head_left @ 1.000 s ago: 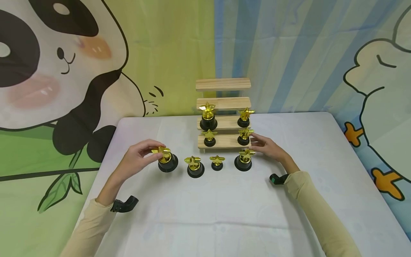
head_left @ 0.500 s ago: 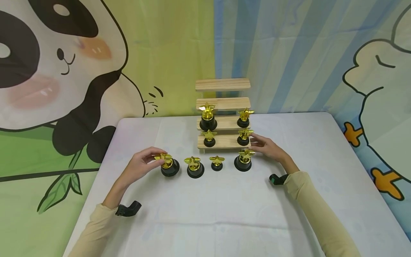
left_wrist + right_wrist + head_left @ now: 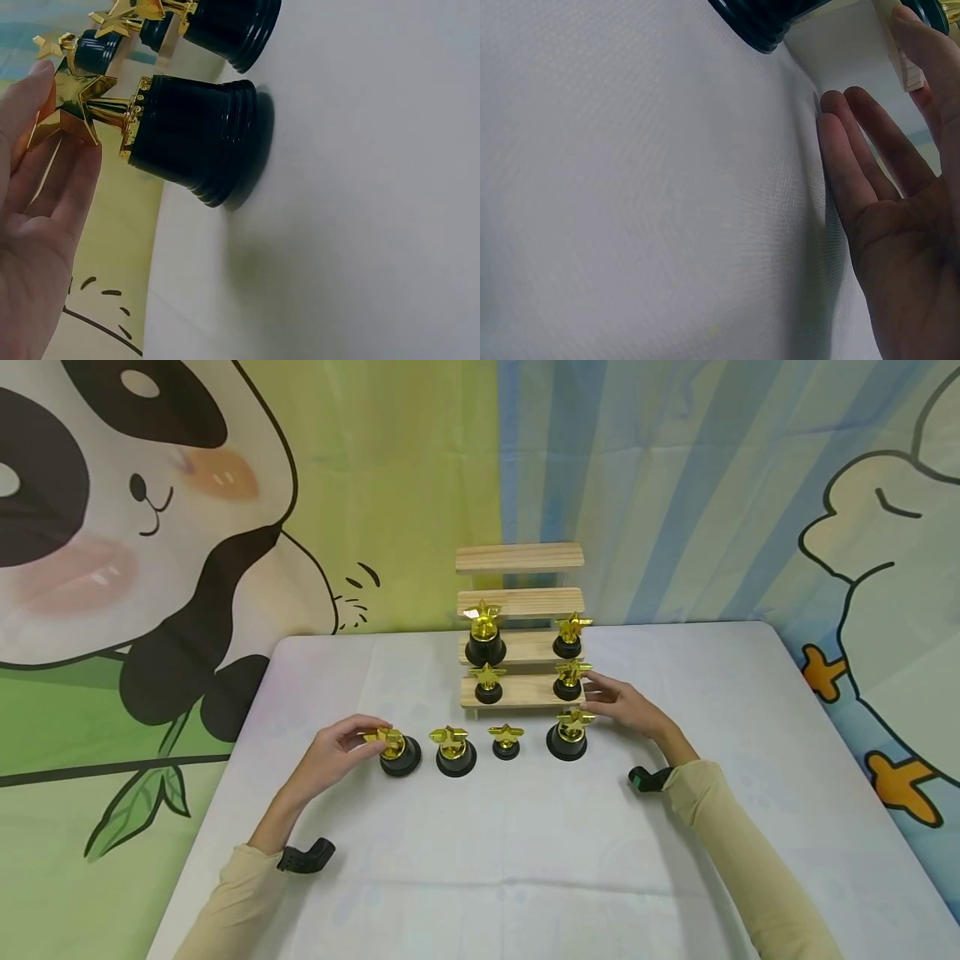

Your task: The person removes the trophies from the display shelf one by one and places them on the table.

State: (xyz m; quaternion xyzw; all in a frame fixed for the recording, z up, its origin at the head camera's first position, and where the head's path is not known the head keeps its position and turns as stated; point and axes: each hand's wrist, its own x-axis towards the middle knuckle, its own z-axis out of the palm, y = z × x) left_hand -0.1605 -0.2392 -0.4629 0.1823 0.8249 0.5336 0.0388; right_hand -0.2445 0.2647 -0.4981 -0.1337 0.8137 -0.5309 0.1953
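In the head view my left hand pinches a large gold star trophy by its star. The left wrist view shows the star between thumb and fingers, with the black base upright close over the tabletop. My right hand is at the right end of the wooden tiered stand. In the right wrist view its thumb lies on the end of the lowest plank, while the index finger passes behind it. The other fingers are stretched out low beside the table.
A medium trophy, a small trophy and another trophy line up before the stand. Several trophies stand on its two lower planks; the upper planks are bare. A patterned cloth backdrop hangs behind the white table.
My left hand has moved right and slightly toward me with the trophy, bringing it closer to the row. The right hand has stayed at the stand.
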